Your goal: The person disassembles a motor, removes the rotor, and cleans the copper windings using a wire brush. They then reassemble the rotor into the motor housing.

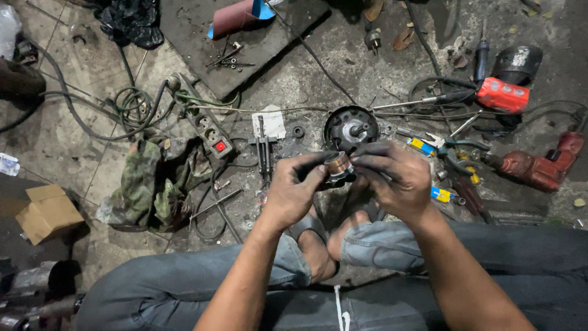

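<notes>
Both hands meet over my knees around a small round part with a copper-coloured band (pixel 337 165). My left hand (pixel 294 191) grips it from the left, thumb and fingers curled on it. My right hand (pixel 392 178) pinches its right side with the fingertips. Both hands are black with grease. Just beyond them, on the concrete floor, stands a round dark motor housing (pixel 350 127) with a shaft at its centre.
A red power drill (pixel 542 164) and a red soldering tool (pixel 502 95) lie at the right among pliers (pixel 456 153) and cables. A power strip (pixel 211 132), a puller (pixel 264 150), a camouflage cloth (pixel 153 184) and a cardboard box (pixel 48 213) lie to the left.
</notes>
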